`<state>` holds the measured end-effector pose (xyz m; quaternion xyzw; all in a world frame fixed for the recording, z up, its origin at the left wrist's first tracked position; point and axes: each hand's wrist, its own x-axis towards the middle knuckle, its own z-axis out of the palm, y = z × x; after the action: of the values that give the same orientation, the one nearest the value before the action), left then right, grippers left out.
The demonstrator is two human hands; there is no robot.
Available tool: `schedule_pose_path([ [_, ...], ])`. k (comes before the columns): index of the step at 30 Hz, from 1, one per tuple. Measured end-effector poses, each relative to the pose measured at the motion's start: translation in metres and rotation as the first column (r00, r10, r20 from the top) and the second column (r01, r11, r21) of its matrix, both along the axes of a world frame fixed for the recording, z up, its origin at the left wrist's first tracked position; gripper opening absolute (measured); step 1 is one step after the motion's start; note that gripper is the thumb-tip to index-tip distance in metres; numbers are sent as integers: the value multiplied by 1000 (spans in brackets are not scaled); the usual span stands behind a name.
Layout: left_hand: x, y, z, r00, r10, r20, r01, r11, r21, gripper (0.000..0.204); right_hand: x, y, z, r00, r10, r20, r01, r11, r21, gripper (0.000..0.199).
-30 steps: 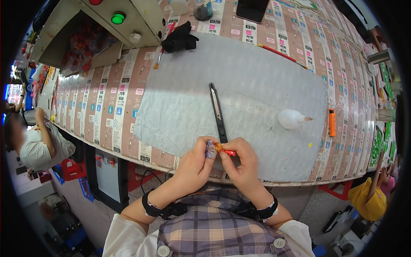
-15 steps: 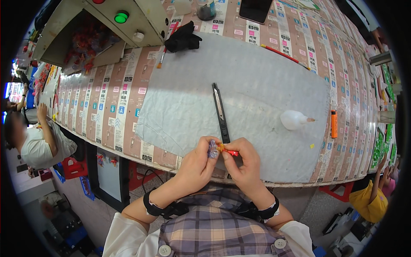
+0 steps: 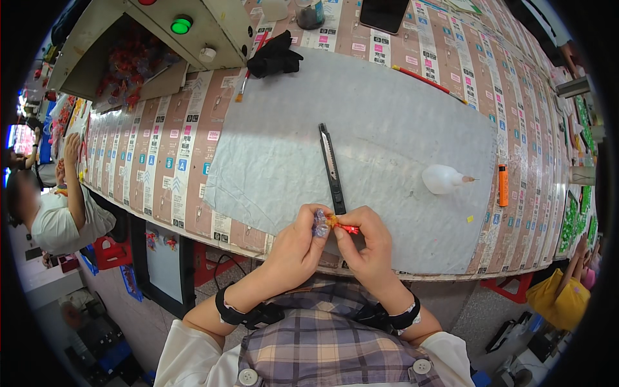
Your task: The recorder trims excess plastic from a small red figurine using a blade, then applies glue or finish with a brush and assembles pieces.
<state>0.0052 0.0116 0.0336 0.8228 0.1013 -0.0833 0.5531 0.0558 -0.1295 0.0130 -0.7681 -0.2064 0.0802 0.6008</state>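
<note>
We hold a small red and orange piece (image 3: 340, 226) between both hands at the near edge of the table (image 3: 161, 161), just over the rim of the grey mat (image 3: 387, 129). Our left hand (image 3: 298, 248) pinches its left end, where something small and bluish sits at the fingertips (image 3: 320, 224); what that is we cannot tell. Our right hand (image 3: 365, 242) closes thumb and forefinger on the red end, so the piece bridges the narrow gap between the two grips. Both hands are shut tight on it, fingers curled in.

Just beyond our fingers lies a black utility knife (image 3: 331, 168), its near end almost touching the piece. Well to the right on the mat lies a white squeeze bottle (image 3: 442, 178), and past it an orange lighter (image 3: 503, 184). A black glove (image 3: 274, 57) rests at the mat's far corner.
</note>
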Motion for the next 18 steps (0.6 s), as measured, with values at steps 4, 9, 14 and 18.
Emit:
schedule_pose_path([
  [4,0,0,0,1000,-5,5,5,1000,3,22,0,0,1,1000,4,3,-4,1000,-11,12],
  [9,0,-1,-2,1000,-2,29,2,1000,15,22,1,0,2,1000,4,-6,-4,1000,0,13],
  [14,-1,0,-3,1000,3,18,-3,1000,2,22,0,-1,2,1000,8,-3,-8,1000,-2,13],
  [18,-2,0,-5,999,5,52,-6,1000,13,22,0,-1,1,1000,9,-5,-9,1000,-7,13],
])
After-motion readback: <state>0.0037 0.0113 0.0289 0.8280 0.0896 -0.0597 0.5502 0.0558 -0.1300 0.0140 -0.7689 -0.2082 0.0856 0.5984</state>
